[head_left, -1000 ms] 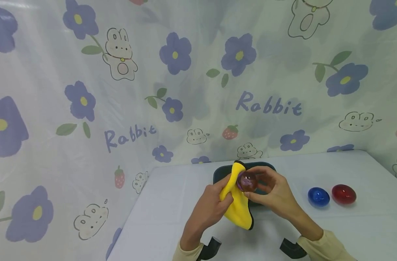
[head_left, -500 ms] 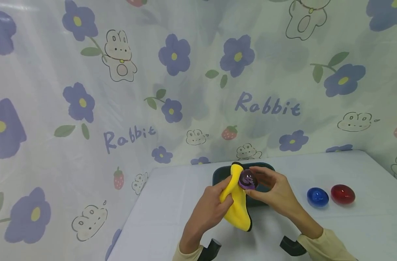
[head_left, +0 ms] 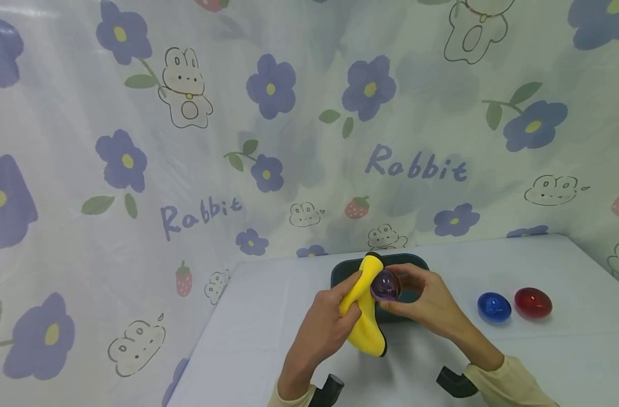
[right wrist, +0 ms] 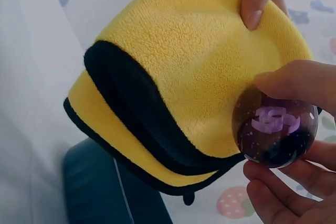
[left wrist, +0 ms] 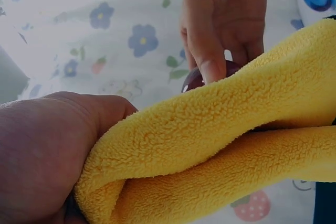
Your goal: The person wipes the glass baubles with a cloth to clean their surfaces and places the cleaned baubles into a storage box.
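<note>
My left hand [head_left: 323, 317] grips a folded yellow plush cloth [head_left: 366, 334] with black edging, thumb on the near side. My right hand [head_left: 433, 299] pinches a glossy, see-through purple ball [head_left: 385, 284] between thumb and fingers. The ball meets the cloth's right side in the head view. Seen from the right wrist, pale purple markings show inside the ball [right wrist: 275, 129], which overlaps the lower edge of the cloth [right wrist: 184, 61]. In the left wrist view, the cloth [left wrist: 210, 124] hides most of the ball. Both hands are held above the white table [head_left: 268, 333].
Behind the hands stands a dark green tray [head_left: 342, 271], partly covered by them. To the right on the table lie a shiny blue egg-shaped ball [head_left: 494, 307] and a red one [head_left: 533, 303], side by side. A flower-and-rabbit printed curtain [head_left: 309, 113] hangs behind the table.
The purple ball has turned in the right fingers, its look going from reddish and clear to swirled, then darker purple. The cloth's lower end has shifted slightly left. Both hands keep their hold.
</note>
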`<action>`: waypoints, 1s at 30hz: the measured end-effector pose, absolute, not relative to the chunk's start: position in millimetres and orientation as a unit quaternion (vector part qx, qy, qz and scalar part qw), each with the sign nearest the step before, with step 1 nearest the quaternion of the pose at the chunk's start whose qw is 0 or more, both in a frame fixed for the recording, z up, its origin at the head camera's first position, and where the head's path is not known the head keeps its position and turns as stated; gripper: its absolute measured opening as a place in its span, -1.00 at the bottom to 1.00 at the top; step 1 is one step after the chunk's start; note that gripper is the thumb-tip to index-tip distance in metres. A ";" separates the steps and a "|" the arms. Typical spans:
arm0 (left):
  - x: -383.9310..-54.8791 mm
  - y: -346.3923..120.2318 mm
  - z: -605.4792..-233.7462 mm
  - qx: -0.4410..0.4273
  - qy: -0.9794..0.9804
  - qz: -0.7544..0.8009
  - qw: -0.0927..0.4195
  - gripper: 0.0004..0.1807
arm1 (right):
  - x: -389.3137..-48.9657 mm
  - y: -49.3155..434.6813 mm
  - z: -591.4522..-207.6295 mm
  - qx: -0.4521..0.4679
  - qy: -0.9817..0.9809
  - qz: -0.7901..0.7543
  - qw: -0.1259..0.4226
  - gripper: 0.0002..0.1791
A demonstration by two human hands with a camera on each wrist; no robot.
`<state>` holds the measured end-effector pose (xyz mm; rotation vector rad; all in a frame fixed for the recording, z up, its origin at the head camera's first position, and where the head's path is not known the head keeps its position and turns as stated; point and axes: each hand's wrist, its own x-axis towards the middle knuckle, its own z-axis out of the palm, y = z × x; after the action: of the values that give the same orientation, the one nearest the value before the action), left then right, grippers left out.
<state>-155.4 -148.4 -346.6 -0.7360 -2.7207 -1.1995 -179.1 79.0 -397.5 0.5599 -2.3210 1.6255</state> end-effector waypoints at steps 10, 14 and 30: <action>-154.8 -151.4 -348.1 -0.262 -0.881 -0.385 0.087 -0.38 | -174.6 69.3 -397.2 0.227 -0.799 0.546 0.108 -0.38; -156.3 -152.3 -349.9 -0.274 -0.879 -0.379 0.098 -0.39 | -171.3 66.7 -395.7 0.238 -0.797 0.544 0.108 -0.38; -165.5 -153.6 -354.5 -0.277 -0.878 -0.388 0.050 -0.39 | -164.6 66.4 -392.4 0.249 -0.759 0.586 0.140 -0.38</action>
<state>-165.5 -153.6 -354.5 -0.8443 -2.6731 -1.1802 -164.6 66.4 -392.4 0.7181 -2.1924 1.6922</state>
